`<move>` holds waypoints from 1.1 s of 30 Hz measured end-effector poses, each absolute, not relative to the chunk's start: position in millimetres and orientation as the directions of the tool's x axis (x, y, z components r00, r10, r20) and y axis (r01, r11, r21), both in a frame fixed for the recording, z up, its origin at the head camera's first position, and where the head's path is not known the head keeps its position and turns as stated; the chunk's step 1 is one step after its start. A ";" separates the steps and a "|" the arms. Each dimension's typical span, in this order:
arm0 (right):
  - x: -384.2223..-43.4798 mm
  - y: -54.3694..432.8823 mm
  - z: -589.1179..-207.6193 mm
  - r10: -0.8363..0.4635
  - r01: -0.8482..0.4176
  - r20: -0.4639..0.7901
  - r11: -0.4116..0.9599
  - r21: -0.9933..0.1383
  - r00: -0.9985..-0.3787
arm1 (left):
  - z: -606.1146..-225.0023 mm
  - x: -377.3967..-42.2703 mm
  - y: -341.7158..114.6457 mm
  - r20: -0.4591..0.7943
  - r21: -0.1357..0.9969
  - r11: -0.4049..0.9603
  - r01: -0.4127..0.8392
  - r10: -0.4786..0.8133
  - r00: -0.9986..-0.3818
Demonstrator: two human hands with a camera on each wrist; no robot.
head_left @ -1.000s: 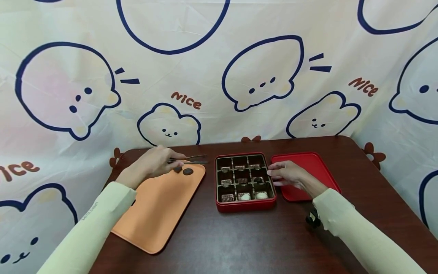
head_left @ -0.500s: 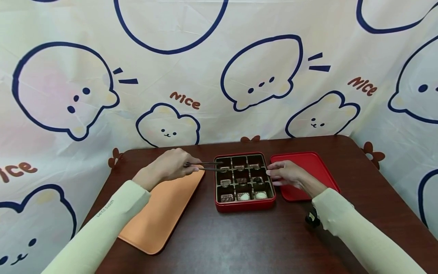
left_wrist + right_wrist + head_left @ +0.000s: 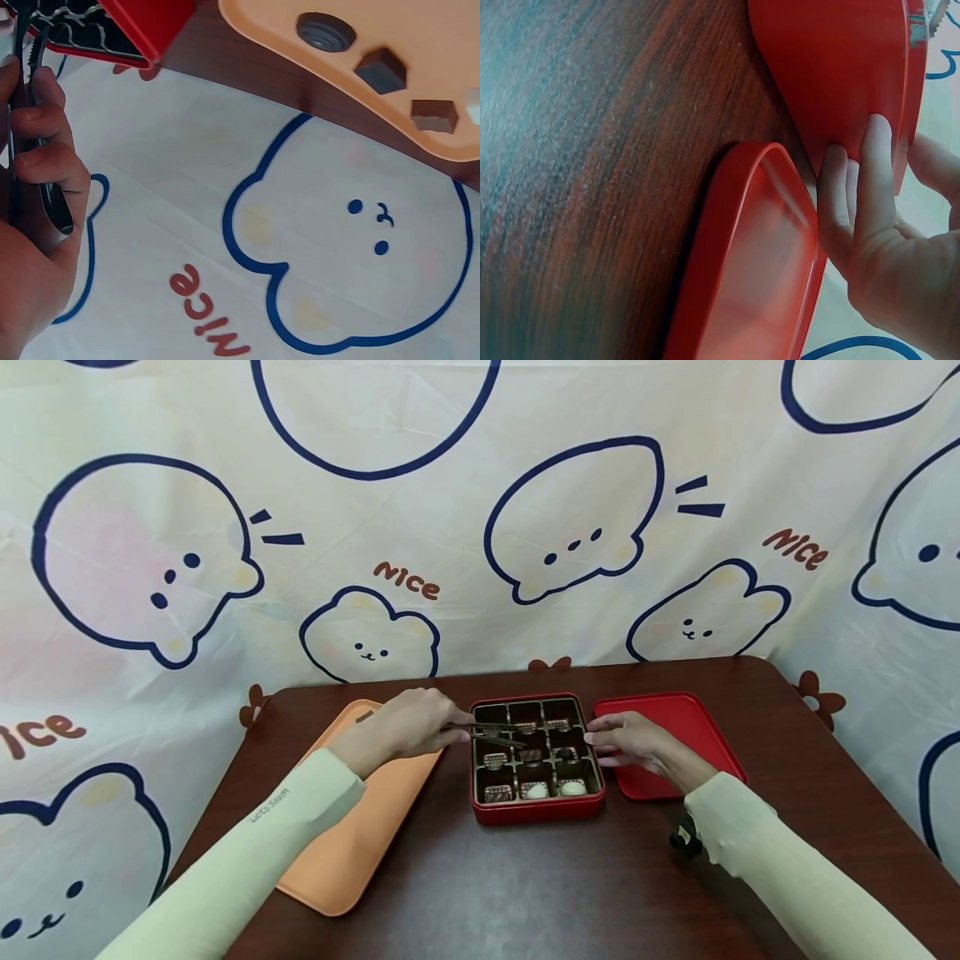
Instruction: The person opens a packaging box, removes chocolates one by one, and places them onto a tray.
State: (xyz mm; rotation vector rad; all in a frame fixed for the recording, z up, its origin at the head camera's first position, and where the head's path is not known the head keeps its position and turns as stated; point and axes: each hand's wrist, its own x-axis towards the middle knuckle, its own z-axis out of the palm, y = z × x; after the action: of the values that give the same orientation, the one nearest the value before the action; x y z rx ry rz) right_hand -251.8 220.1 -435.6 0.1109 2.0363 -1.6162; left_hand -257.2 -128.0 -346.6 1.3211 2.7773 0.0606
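While the right hand [image 3: 633, 741] rests against the red box [image 3: 537, 814], left hand [image 3: 411, 724]: fingers curled round the black tongs [image 3: 55, 208], prongs pointing right.
Tongs: reach in over box's left side, tips above the middle column, slightly apart; can't tell if anything is between them.
Right hand: fingers fairly straight on outside of box's right wall, thumb at rim; not wrapped round anything.
Red box: upright, open, on dark wood desk [image 3: 570, 877], between orange tray [image 3: 345, 868] and red lid [image 3: 697, 718]; nine compartments, three by three.
Front row: striped dark chocolate [image 3: 498, 793] left, white piece [image 3: 537, 790] middle, second white piece [image 3: 573, 787] right.
Middle row: dark brown piece [image 3: 530, 755] in centre; others hard to make out.
Back row: partly behind tongs, contents too small to tell.
Orange tray: left of box, partly hidden by left sleeve [image 3: 300, 814]; left wrist view shows round dark chocolate [image 3: 325, 32], dark cube [image 3: 381, 70], brown block [image 3: 434, 116], pale piece [image 3: 474, 105] cut off at frame edge.
Red lid: flat on desk, just right of box, right hand partly over it.
Backdrop: white cloth [image 3: 465, 527], blue bear outlines, "Nice" lettering.
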 end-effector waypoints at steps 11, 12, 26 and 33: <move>-251.2 219.7 -435.7 -0.247 0.380 -0.450 0.282 -0.881 -0.858 | -347.3 -259.9 -101.9 -0.195 0.036 0.682 0.730 0.721 -0.664; -251.3 219.8 -435.9 -0.247 0.380 -0.449 0.280 -0.882 -0.859 | -347.1 -260.0 -100.2 -0.205 0.036 0.690 0.723 0.713 -0.671; -251.5 218.9 -435.5 -0.242 0.390 -0.457 0.279 -0.878 -0.856 | -344.3 -262.0 -80.2 -0.254 0.010 0.677 0.736 0.713 -0.653; -251.0 218.9 -435.6 -0.248 0.376 -0.445 0.279 -0.884 -0.861 | -341.5 -264.4 -72.2 -0.297 -0.002 0.691 0.723 0.690 -0.660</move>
State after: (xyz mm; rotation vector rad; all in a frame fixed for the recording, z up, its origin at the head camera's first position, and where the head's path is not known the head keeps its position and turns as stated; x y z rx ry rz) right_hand -251.0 218.9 -435.6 0.1149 2.0476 -1.6221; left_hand -264.4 -72.2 -341.5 1.1234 2.6297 -0.1733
